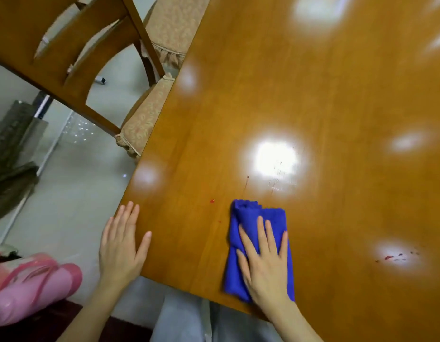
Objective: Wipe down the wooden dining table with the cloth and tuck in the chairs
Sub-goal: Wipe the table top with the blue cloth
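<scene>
A glossy wooden dining table [312,99] fills the right and middle of the view. A folded blue cloth [251,218] lies on it close to the near edge. My right hand [266,262] presses flat on the cloth with straight fingers. My left hand [122,245] rests at the table's near left corner, fingers straight, thumb on the tabletop. Small red specks [212,201] sit left of the cloth, and red smears [396,257] lie to its right. A wooden chair [73,48] with a beige patterned seat cushion [145,119] stands at the table's left side, its seat partly under the edge.
A second beige cushion [172,28] shows farther along the left side. A pink object [34,287] lies at the lower left on a dark surface. Pale tiled floor [73,193] spreads to the left, with a grey cabinet [14,134] at the far left.
</scene>
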